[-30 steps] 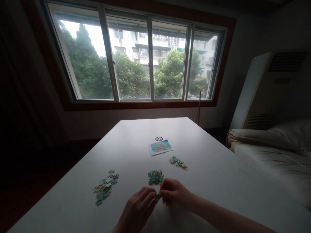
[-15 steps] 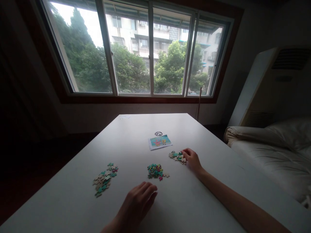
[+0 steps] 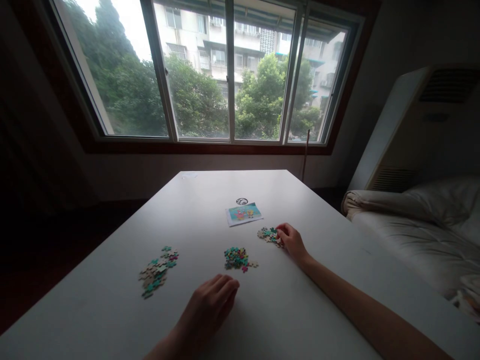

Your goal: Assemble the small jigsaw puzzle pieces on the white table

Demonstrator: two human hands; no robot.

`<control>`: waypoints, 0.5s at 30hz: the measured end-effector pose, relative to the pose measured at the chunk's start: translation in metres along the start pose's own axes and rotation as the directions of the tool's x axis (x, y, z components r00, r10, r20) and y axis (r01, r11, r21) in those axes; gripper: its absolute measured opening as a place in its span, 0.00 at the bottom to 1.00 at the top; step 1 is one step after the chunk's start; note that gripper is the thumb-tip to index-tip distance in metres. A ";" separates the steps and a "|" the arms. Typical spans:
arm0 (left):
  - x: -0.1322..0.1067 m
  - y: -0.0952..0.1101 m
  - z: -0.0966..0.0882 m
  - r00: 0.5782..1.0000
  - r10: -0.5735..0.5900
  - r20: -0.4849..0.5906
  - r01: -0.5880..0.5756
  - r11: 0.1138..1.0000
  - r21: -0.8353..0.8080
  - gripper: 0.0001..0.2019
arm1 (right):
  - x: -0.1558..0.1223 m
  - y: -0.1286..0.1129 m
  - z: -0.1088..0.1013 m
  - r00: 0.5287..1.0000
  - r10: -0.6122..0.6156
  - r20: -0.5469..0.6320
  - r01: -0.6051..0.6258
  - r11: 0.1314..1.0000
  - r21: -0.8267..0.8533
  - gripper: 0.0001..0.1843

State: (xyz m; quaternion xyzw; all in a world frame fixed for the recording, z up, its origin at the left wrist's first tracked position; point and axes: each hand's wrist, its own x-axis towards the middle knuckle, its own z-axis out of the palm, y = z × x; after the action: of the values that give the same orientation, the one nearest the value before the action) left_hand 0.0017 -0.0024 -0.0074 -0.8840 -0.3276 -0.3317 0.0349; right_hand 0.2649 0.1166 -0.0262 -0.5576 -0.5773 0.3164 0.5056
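Observation:
My right hand [image 3: 292, 240] reaches out to a small heap of jigsaw pieces [image 3: 268, 235] at the right of the white table [image 3: 210, 200], fingers pinched on a piece at its edge. My left hand [image 3: 212, 302] lies flat on the table near me, fingers together and stretched, holding nothing. Just beyond it sits a middle cluster of colourful pieces [image 3: 237, 258]. A larger spread of pieces [image 3: 157, 270] lies to the left. A picture card [image 3: 243, 214] lies further back with a small round object [image 3: 242, 201] behind it.
A wide window [image 3: 228, 75] fills the far wall, showing trees and buildings. A white sofa or bedding [image 3: 416, 225] stands to the right of the table, with a tall white unit [image 3: 412, 130] behind it. The room's left side is dark.
A second ago both hands were together near the middle cluster holding a piece. My right hand has since reached to the right heap; my left hand has flattened on the table.

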 end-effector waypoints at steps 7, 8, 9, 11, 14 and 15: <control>-0.002 -0.001 0.002 1.000 -0.003 0.015 0.003 1.000 -0.012 0.09 | -0.001 0.000 0.000 1.000 0.007 0.021 -0.007 1.000 0.015 0.12; -0.002 -0.001 0.002 1.000 -0.005 0.016 0.005 1.000 -0.014 0.09 | -0.001 0.000 0.000 1.000 0.005 0.026 -0.005 1.000 0.013 0.11; -0.001 -0.001 0.001 1.000 -0.008 0.021 0.008 1.000 -0.015 0.09 | -0.001 0.000 0.000 0.999 0.004 0.032 -0.004 1.000 0.009 0.11; -0.001 0.000 0.001 0.999 -0.011 0.030 0.011 1.000 -0.015 0.09 | -0.001 0.000 0.000 0.999 0.002 0.040 -0.002 1.000 -0.001 0.11; 0.000 0.000 0.000 0.999 -0.013 0.039 0.013 1.000 -0.014 0.09 | -0.002 -0.001 0.000 0.999 0.004 0.050 -0.003 1.000 -0.016 0.12; -0.001 0.000 0.000 0.999 -0.013 0.038 0.013 1.000 -0.015 0.09 | -0.003 -0.002 0.000 0.999 0.008 0.052 -0.007 1.000 -0.018 0.13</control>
State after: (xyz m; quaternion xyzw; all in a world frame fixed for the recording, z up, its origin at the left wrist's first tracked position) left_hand 0.0014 -0.0030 -0.0076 -0.8882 -0.3314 -0.3176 0.0199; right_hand 0.2641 0.1138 -0.0250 -0.5559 -0.5909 0.3275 0.4843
